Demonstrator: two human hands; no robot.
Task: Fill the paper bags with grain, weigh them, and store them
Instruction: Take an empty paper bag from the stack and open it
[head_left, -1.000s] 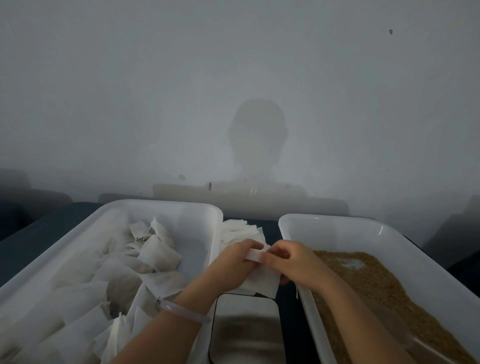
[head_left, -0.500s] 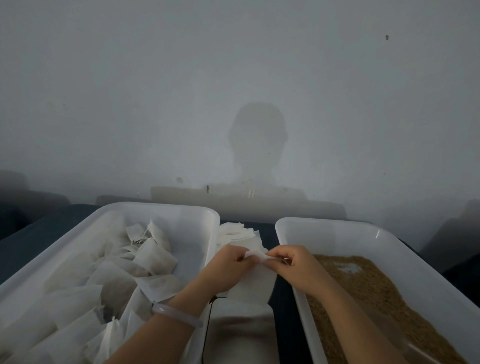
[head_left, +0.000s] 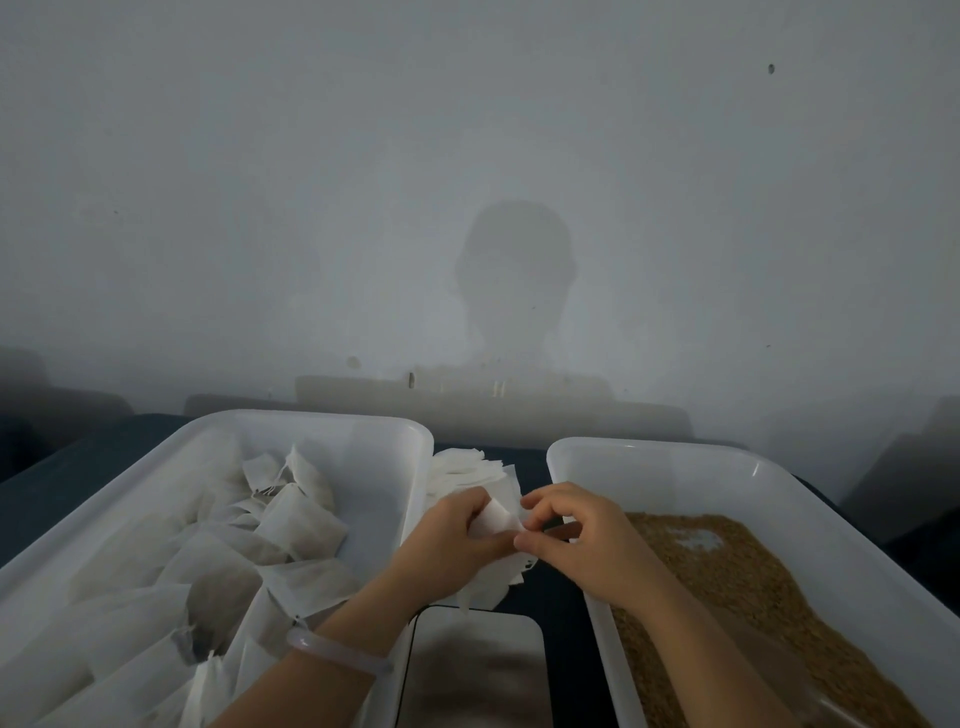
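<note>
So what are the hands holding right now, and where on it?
The left hand and right hand both pinch one paper bag at its top edge.

Plain grey-white wall (head_left: 311, 156) across the whole upper view, dimly lit, darker toward the bottom. Soft head-and-shoulders shadow (head_left: 514, 270) at centre. Small dark mark (head_left: 771, 68) high on the right – a few faint specks lower down. Dark tabletop (head_left: 57, 488) up against the wall base – murky shapes at both far edges, too dim to tell.
</note>
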